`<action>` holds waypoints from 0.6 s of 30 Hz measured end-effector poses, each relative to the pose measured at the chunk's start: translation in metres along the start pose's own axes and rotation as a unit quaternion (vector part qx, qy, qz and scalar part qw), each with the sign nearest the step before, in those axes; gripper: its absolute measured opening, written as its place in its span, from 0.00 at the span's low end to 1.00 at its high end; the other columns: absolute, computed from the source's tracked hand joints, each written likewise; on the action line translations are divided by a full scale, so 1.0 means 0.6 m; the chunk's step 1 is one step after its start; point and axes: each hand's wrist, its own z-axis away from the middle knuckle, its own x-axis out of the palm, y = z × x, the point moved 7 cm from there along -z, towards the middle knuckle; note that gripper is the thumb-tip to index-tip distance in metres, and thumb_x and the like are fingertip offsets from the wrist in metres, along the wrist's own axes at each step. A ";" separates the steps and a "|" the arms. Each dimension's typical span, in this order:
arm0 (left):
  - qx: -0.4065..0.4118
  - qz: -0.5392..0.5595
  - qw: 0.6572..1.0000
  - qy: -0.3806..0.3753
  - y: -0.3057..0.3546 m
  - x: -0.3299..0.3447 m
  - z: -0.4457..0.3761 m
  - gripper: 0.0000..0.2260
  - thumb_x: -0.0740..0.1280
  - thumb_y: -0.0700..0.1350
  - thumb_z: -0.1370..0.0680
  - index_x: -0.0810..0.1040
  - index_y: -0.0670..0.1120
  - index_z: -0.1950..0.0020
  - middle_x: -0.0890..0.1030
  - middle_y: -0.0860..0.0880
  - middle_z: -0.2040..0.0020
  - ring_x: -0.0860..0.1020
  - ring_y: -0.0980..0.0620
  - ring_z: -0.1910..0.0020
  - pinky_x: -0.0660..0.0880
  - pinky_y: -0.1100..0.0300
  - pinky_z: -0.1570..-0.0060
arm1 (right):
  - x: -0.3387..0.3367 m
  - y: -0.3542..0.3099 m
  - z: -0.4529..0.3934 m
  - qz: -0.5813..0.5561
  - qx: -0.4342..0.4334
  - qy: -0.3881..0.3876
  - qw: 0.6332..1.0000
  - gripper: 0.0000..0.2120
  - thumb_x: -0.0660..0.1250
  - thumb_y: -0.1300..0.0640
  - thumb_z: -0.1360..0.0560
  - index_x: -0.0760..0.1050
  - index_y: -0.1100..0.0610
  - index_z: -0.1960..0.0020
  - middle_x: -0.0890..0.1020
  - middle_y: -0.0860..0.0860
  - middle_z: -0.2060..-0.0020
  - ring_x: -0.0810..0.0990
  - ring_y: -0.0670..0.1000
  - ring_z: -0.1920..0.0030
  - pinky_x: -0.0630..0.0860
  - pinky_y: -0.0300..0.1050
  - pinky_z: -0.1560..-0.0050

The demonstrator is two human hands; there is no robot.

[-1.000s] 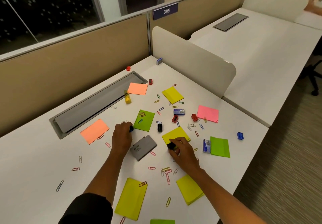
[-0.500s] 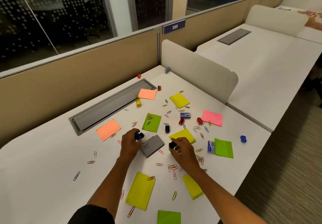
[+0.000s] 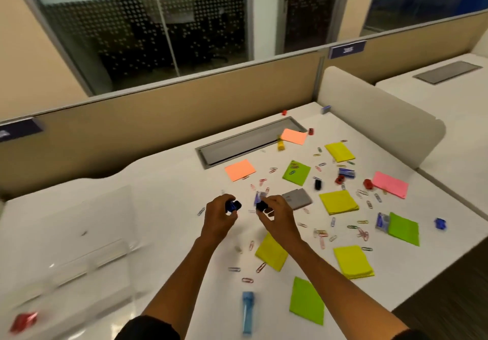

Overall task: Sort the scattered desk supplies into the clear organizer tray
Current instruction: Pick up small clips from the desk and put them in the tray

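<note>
The left hand [image 3: 220,216] pinched a blue clip [image 3: 233,205] in curled fingers; the right hand [image 3: 277,214] pinched a black clip [image 3: 262,205], both above the worktop [image 3: 158,207].

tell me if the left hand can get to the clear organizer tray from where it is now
Probably yes. The left hand, gripping a small blue sharpener, hangs just right of the clear organizer tray, with only bare desk between them.
</note>
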 end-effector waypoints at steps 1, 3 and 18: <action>-0.003 -0.002 1.000 0.008 -0.012 -0.025 0.016 0.15 0.72 0.35 0.32 0.79 0.43 0.46 0.81 0.47 0.52 0.78 0.51 0.56 0.79 0.55 0.53 | 0.024 -0.022 0.007 -0.005 -0.009 -0.006 1.000 0.17 0.71 0.60 0.27 0.77 0.59 0.39 0.75 0.50 0.49 0.78 0.46 0.57 0.76 0.33 0.56; -0.004 -0.016 1.000 0.022 -0.037 -0.075 0.045 0.15 0.72 0.35 0.32 0.79 0.43 0.46 0.82 0.48 0.52 0.78 0.52 0.56 0.78 0.57 0.54 | 0.073 -0.064 0.019 -0.010 -0.026 -0.023 0.999 0.18 0.71 0.60 0.27 0.76 0.60 0.38 0.76 0.51 0.49 0.78 0.46 0.57 0.75 0.29 0.56; -0.089 -0.079 0.979 0.168 -0.254 -0.445 0.270 0.12 0.71 0.34 0.32 0.80 0.43 0.50 0.81 0.50 0.57 0.77 0.54 0.60 0.76 0.62 0.57 | 0.427 -0.362 0.139 -0.072 -0.126 -0.181 0.973 0.18 0.71 0.59 0.27 0.76 0.58 0.37 0.76 0.51 0.50 0.77 0.44 0.57 0.74 0.28 0.55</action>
